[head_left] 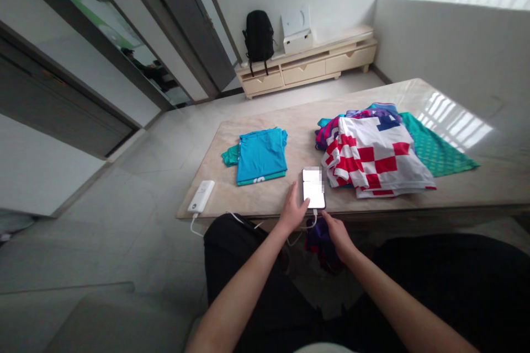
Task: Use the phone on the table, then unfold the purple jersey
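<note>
At the table's [265, 198] near edge, the phone [313, 188] is lying screen-up and lit, its cable trailing off the rim. The left hand [293, 210] is resting loose-fingered against the phone's left side; the right hand [337, 234], fingers curled and empty, is hovering just below it. Left of the phone, one blue shirt [260, 154] looks folded; to its right, a heap [375, 151] is lying unfolded.

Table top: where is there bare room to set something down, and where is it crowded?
The table is bare between the power bank and the folded blue shirts, across the far strip behind both piles, and at the sunlit right end. It is crowded at the near edge, where the phone, both hands and the checkered shirt pile sit close.
</note>
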`<state>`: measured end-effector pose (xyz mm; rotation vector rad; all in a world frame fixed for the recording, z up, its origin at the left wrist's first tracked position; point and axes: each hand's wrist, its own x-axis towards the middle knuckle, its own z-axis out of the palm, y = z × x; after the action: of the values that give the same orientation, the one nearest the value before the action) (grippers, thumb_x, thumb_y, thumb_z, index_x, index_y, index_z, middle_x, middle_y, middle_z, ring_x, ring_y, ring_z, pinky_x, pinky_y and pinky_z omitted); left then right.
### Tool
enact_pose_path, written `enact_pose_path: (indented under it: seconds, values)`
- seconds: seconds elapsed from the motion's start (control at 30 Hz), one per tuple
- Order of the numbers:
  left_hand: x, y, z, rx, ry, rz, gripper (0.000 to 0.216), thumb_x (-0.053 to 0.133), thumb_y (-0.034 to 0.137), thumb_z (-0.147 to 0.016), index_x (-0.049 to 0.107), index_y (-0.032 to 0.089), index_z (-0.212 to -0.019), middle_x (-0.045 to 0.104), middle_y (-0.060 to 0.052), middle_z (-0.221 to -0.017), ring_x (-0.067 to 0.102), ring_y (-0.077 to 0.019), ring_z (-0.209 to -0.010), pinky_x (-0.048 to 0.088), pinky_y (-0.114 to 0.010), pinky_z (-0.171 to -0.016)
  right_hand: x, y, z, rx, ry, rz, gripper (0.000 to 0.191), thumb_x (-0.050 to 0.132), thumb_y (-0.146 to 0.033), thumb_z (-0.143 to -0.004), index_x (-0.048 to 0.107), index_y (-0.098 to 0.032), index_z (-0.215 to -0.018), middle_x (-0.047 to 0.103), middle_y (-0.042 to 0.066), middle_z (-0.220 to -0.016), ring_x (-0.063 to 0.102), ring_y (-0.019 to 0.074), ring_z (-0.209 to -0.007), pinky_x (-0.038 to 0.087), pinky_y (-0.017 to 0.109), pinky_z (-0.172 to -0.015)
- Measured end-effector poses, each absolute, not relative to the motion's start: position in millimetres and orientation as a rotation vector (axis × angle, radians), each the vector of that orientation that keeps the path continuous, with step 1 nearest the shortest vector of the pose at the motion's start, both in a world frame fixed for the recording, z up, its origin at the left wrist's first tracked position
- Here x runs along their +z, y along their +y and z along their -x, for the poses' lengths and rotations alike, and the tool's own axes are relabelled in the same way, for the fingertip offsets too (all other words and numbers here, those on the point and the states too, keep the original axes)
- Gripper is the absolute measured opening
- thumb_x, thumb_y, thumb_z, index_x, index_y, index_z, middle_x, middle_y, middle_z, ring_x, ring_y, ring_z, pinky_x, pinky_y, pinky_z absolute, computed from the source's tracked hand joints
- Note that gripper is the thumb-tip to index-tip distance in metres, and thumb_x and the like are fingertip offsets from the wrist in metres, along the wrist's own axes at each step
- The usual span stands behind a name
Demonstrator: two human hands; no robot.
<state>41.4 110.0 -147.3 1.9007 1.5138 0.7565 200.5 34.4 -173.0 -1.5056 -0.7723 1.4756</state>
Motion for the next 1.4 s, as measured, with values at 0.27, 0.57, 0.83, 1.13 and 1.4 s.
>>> enact_pose_path:
  seconds: [0.27,0.57,0.83,1.13,1.4]
  values:
    - [-147.3,83.5,-36.9,0.514,1.491,-2.216,0.07,0.067,0.038,-0.091,0.045,0.015,-0.153,0.033,-0.021,-0.167,0.026,-0.0323,-0.158,0.023,-0.058,-0.129,-164.1,46.6,-240.7,1.078,-1.275,1.733,0.036,0.066,-0.052,-0.081,0.079,-0.018,-0.079,0.072,0.011,-0.072,0.068,0.0308,-0.076,0.046,0.035,-0.069]
    - [-146.8,85.1,-37.7,0.498,1.483,-2.263,0.078,0.074,0.04,-0.085,0.047,0.007,-0.15,0.035,-0.027,-0.164,0.028,-0.034,-0.157,0.023,-0.056,-0.129,-157.5,42.3,-240.5,0.674,-1.738,1.689,0.069,0.065,-0.039,-0.086,0.051,-0.03,-0.153,0.052,0.007,-0.154,0.066,0.0324,-0.114,0.055,0.038,-0.08]
    - [-150.9,83.0,-41.4,0.563,1.509,-2.273,0.074,0.074,0.042,-0.084,0.051,0.015,-0.149,0.036,-0.022,-0.165,0.03,-0.0355,-0.156,0.024,-0.058,-0.128,-167.6,47.2,-241.1,0.555,-1.801,1.682,0.061,0.062,-0.041,-0.093,0.053,-0.027,-0.152,0.055,0.006,-0.152,0.067,0.0302,-0.117,0.059,0.036,-0.081]
    - [-154.3,82.3,-41.8,0.582,1.526,-2.311,0.072,0.075,0.042,-0.084,0.054,0.011,-0.145,0.039,-0.022,-0.163,0.032,-0.0326,-0.155,0.027,-0.054,-0.128,-170.9,44.8,-237.1,0.481,-1.744,1.649,0.065,0.065,-0.039,-0.092,0.049,-0.023,-0.154,0.062,0.007,-0.145,0.068,0.0278,-0.119,0.06,0.036,-0.092]
    - [-152.1,81.8,-41.7,0.58,1.529,-2.321,0.07,0.075,0.041,-0.085,0.054,0.011,-0.145,0.04,-0.022,-0.163,0.033,-0.0317,-0.155,0.027,-0.053,-0.128,-171.7,43.7,-233.1,0.462,-1.719,1.719,0.07,0.07,-0.038,-0.09,0.05,-0.021,-0.155,0.071,0.01,-0.132,0.075,0.0303,-0.102,0.061,0.036,-0.083]
